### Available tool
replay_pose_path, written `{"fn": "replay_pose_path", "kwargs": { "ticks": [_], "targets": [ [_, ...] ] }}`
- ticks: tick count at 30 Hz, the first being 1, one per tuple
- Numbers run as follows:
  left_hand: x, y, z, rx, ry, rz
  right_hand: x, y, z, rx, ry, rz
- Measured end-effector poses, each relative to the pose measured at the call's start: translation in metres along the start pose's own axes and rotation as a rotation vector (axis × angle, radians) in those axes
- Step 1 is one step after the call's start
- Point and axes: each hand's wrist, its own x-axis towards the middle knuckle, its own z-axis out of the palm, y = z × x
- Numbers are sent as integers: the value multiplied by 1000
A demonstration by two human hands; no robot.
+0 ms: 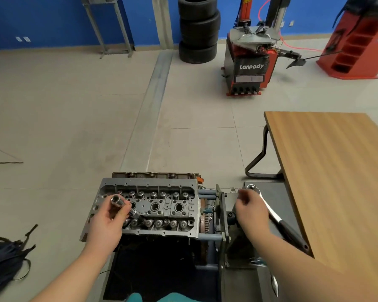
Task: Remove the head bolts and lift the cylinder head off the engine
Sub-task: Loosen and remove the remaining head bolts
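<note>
your left hand (106,216) curls round a chrome socket (118,201), holding it over the near-left end of the cylinder head (162,207). right of the head, your right hand (250,209) hovers with loosely bent, empty fingers beside the ratchet (277,219).

**Both our hands out front**

Our left hand (106,221) reaches forward, palm turned inward, fingers curled in a grip. Our right hand (250,211) stretches ahead, back facing up, fingers bent downward and blurred. Both forearms are bare.
</note>
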Motion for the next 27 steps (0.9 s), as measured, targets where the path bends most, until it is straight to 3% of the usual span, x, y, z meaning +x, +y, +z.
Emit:
{"fn": "replay_pose_path", "kwargs": {
  "ticks": [2, 5, 9, 14, 18, 21, 24, 27],
  "targets": [
    [-3, -1, 3, 78, -13, 33, -37, -56, 24, 102, -186, -101],
    [-5, 2, 5, 189, -96, 94, -84, -135, 57, -70, -416, -401],
    [9, -5, -7, 97, -218, -14, -120, -210, 91, -428, -399, -733],
    [25, -5, -24, 131, -254, 31, -120, -253, 99, -668, -316, -758],
    [32, 2, -23, 144, -354, 81, -124, -266, 104, -799, -414, -752],
    [32, 0, -27, 202, -471, 123, -126, -270, 102, -806, -501, -837],
    [35, -9, -31, 290, -460, 179, -127, -263, 101, -784, -499, -968],
    [41, -8, -31, 347, -422, 180, -130, -257, 107, -667, -517, -870]
  ]
}}
